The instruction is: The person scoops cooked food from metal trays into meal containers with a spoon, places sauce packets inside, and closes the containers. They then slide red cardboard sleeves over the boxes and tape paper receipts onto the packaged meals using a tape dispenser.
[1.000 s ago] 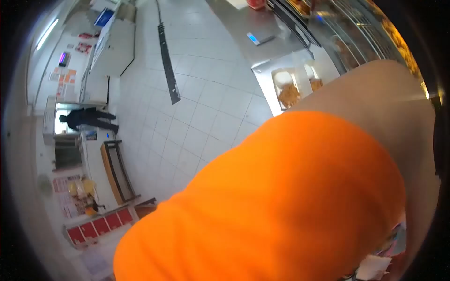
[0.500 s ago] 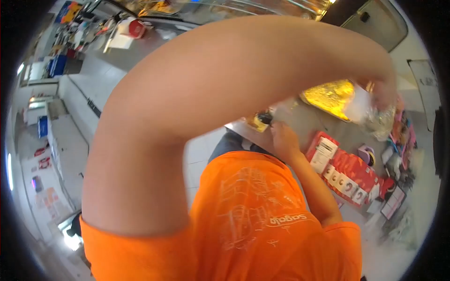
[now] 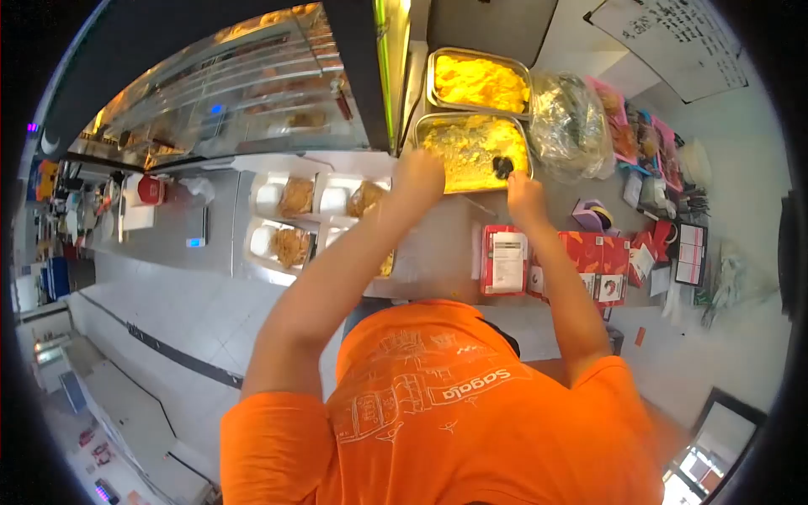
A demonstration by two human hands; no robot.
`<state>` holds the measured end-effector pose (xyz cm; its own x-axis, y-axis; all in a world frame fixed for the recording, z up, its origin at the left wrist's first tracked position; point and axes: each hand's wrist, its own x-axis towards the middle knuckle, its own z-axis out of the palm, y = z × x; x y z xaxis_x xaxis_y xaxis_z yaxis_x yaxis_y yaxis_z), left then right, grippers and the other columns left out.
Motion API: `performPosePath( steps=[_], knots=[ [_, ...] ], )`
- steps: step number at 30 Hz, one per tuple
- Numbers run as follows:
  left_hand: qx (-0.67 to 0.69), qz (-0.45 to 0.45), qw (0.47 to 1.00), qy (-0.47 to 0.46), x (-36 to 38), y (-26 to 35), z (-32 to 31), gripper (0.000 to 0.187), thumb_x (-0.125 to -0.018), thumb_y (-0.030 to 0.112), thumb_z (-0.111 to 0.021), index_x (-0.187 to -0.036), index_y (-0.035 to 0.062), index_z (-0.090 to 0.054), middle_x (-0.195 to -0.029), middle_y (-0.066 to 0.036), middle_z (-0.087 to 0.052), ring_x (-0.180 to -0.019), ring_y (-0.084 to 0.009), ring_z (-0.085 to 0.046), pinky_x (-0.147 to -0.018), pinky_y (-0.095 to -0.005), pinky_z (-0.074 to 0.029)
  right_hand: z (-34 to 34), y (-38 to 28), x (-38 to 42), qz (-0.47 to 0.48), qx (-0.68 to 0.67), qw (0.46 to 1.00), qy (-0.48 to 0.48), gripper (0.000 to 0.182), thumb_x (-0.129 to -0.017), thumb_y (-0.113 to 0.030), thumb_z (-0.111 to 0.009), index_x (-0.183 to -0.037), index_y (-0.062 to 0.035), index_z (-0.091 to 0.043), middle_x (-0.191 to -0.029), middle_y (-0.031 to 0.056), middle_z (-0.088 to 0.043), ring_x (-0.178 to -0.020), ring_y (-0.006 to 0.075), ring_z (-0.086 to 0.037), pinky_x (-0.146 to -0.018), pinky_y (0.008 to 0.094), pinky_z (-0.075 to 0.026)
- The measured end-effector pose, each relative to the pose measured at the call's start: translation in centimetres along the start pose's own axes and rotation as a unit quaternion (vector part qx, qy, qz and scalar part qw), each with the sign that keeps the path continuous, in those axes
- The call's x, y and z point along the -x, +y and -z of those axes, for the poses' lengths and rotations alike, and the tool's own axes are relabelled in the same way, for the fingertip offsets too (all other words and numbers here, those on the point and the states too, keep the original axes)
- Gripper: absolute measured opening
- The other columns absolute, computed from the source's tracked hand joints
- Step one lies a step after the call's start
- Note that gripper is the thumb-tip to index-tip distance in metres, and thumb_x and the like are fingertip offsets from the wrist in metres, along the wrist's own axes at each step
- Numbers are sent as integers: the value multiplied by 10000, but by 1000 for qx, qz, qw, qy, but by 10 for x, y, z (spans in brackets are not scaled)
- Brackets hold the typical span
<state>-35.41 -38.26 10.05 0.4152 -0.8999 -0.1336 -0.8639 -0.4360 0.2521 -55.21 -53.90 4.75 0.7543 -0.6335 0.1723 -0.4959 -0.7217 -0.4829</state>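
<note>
Working at a shallow tray with both hands

The right hand holds a dark utensil at the tray's near right part, over yellow food. The left hand is by the near left corner; whether it grips anything, I cannot tell. A fuller tray sits just beyond. A clear plastic bag lies right; red boxes are nearer on the bench. Open white boxes stand left.

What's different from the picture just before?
The left hand swung leftward from beside the plastic bag to the nearer yellow-food tray. The right hand reached forward to that tray's right corner. Any new grip is too unclear to tell. The red packs stayed put.
</note>
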Motion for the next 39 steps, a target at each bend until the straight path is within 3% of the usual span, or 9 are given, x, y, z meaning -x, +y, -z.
performPosePath(
  steps=[2,10,12,20,27,29,32,36,39],
  knots=[
    [-74,55,988,-125,-15,-1,-35,178,-861,166,-639,-937,79,-775,-965,-143,-745,-938,-289,-723,-726,-396,-592,-3,10,-40,-26,131,991,22,177,-959,-170,-486,-929,-26,-585,-872,237,-674,-816,449,-666,-686,541,-525],
    [7,109,978,-175,-32,-24,-81,206,-827,148,-651,-970,58,-768,-1022,-185,-731,-963,-333,-714,-795,-421,-578,-89,54,-89,93,302,948,-43,131,-850,-95,-542,-862,-25,-653,-807,173,-697,-711,386,-698,-649,481,-577],
    [1,82,978,-191,-38,-30,-98,212,-804,142,-668,-970,51,-765,-1023,-200,-725,-965,-351,-709,-804,-429,-574,-90,45,-96,92,227,949,-201,180,-821,-70,-541,-835,-6,-709,-852,221,-709,-770,397,-709,-668,483,-576],
    [34,114,967,-226,-42,-30,-91,251,-728,129,-748,-959,31,-762,-978,-217,-723,-928,-367,-711,-794,-428,-570,-68,-36,-58,153,134,913,-353,177,-820,-74,-553,-864,20,-696,-870,267,-683,-829,438,-674,-706,499,-539],
    [75,129,972,-183,-37,-41,-102,183,-772,110,-687,-903,-1,-750,-961,-244,-712,-921,-378,-706,-776,-444,-566,-98,5,-93,162,-244,861,-415,230,-949,-238,-597,-854,-35,-648,-654,75,-568,-576,160,-492,-548,345,-437],
    [80,94,981,-147,-38,-51,-123,177,-791,101,-655,-886,-22,-739,-957,-251,-708,-910,-391,-702,-768,-454,-563,-77,16,-101,-93,-307,768,-554,224,-1003,-265,-557,-867,-104,-630,-603,-35,-451,-503,82,-377,-453,272,-318],
    [111,24,982,-154,-28,-56,-129,196,-826,128,-629,-859,-37,-729,-919,-267,-698,-903,-411,-692,-754,-467,-557,-69,24,-90,-118,-393,731,-546,201,-1021,-256,-537,-860,-147,-588,-613,-100,-347,-494,28,-282,-435,225,-216],
    [281,33,958,45,67,-16,15,333,-904,281,-616,-772,-10,-710,-752,-257,-670,-669,-426,-649,-604,-481,-507,-37,13,-78,-160,-481,703,-499,204,-1006,-245,-561,-832,-137,-559,-610,-94,-358,-497,30,-303,-446,221,-233],
    [387,84,918,-19,132,-63,71,354,-936,289,-605,-746,9,-710,-644,-157,-664,-594,-309,-628,-655,-430,-505,-2,-14,-65,-150,-507,700,-481,165,-988,-241,-586,-880,-116,-595,-614,-86,-392,-519,31,-342,-468,207,-259]
  ],
)
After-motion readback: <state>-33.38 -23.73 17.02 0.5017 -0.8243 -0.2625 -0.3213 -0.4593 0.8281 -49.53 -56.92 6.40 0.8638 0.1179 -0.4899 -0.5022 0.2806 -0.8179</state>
